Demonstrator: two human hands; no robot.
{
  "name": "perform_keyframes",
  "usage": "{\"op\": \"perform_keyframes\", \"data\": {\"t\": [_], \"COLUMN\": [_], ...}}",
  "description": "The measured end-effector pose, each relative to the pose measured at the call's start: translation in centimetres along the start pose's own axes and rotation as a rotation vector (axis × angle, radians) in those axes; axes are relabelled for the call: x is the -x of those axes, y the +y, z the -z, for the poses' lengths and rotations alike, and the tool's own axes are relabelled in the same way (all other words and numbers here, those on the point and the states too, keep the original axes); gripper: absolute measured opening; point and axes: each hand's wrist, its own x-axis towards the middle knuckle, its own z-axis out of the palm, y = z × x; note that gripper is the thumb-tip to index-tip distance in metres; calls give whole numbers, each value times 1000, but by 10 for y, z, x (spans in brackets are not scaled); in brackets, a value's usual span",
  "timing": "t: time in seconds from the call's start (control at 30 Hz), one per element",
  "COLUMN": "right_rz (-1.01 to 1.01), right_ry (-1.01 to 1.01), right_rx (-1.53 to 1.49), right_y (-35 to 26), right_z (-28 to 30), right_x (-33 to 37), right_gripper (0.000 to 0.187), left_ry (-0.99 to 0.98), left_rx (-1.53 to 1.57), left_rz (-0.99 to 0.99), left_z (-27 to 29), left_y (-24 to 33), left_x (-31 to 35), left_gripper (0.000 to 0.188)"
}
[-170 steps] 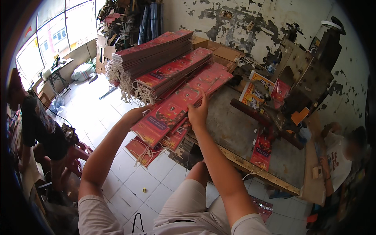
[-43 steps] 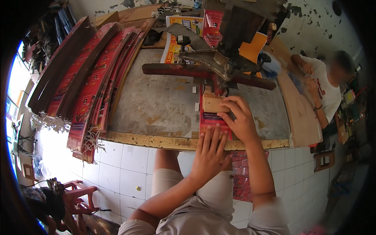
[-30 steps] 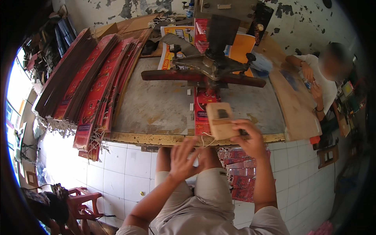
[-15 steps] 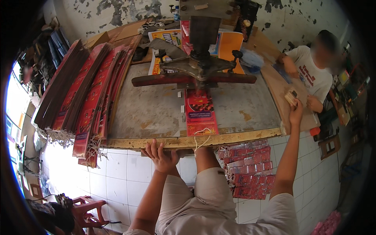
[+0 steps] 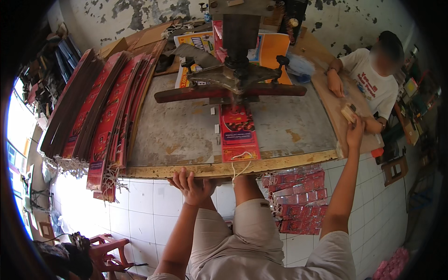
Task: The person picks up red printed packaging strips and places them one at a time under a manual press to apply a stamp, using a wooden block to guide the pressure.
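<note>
— Worktable (image 5: 186, 135), head view: our left hand (image 5: 193, 186) grips its front edge below the red packet (image 5: 239, 133).

— Our right hand (image 5: 355, 129) pinches a small block (image 5: 348, 113), far right of that packet; overreach could drop it.

The left hand (image 5: 193, 186) grips the table (image 5: 182, 135) edge. Just right of it lies a packet (image 5: 239, 135) under the press (image 5: 233, 77); stacked sheets (image 5: 100, 116) lie far left. The right hand (image 5: 355, 130) holds a block (image 5: 348, 112) far right.
</note>
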Motion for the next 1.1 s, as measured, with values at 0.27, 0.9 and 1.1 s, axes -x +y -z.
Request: {"op": "perform_keyframes", "data": {"t": [0.27,0.9,1.1], "right_rz": [56,825,845], "right_ry": [-244,-586,-596], "right_rx": [-197,-364,-346], "right_y": [-161,-375,-376], "right_z": [33,8,27], "right_x": [83,182,186], "right_gripper": [39,64,73], "left_ry": [56,23,29], "left_rx": [21,29,64], "left_rz": [-1,19,44], "left_z": [1,-1,-3], "left_y": [-3,3,6], "left_x": [5,-2,-1], "left_gripper": [65,66,65]}}
